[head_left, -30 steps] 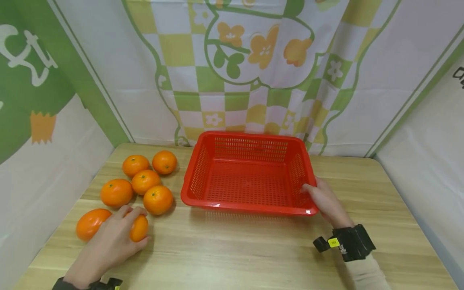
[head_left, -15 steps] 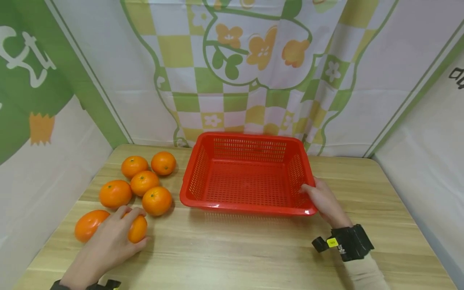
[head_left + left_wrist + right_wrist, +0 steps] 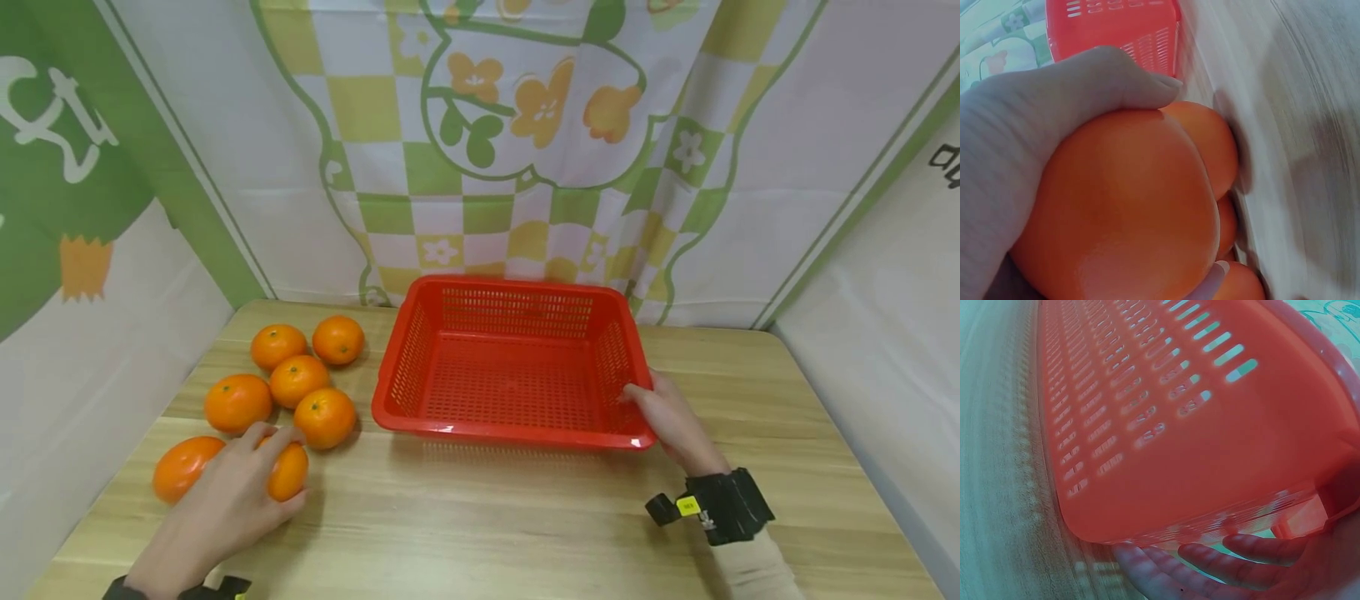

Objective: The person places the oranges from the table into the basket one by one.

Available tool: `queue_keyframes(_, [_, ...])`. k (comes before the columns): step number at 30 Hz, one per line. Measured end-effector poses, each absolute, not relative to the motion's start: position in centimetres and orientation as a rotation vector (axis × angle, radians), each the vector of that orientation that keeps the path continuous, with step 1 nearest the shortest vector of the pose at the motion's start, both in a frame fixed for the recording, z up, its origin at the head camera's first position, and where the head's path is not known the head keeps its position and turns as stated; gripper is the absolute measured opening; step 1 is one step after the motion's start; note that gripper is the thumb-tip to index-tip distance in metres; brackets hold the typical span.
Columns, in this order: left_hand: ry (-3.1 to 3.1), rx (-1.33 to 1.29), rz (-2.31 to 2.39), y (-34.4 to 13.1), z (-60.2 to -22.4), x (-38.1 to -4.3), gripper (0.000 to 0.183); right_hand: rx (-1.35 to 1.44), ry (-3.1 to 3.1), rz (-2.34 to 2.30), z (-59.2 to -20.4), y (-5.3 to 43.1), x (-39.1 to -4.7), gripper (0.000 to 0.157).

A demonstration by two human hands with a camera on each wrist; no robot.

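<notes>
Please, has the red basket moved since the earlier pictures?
No. In the head view, the red basket keeps its place against the checkered curtain behind it; I see no shift to any side.

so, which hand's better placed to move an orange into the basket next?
Left, I'd say. The left hand grips an orange, and the other oranges lie close by, left of the red basket. The right hand holds the basket by its right side, so it seems better suited to steadying.
</notes>
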State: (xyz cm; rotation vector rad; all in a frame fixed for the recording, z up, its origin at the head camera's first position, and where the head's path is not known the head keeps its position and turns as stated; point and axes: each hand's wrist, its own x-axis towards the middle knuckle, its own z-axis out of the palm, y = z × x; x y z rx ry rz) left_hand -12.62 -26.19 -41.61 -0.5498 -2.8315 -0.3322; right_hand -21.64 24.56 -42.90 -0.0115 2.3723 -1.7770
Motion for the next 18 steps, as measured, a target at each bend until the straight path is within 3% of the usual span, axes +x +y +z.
queue_keyframes(18, [-2.772,-0.627,-0.291,-24.7,-40.8,-13.3,0.06,0.019,2.394,-1.775,-42.9,24.5,-21.6,0.038])
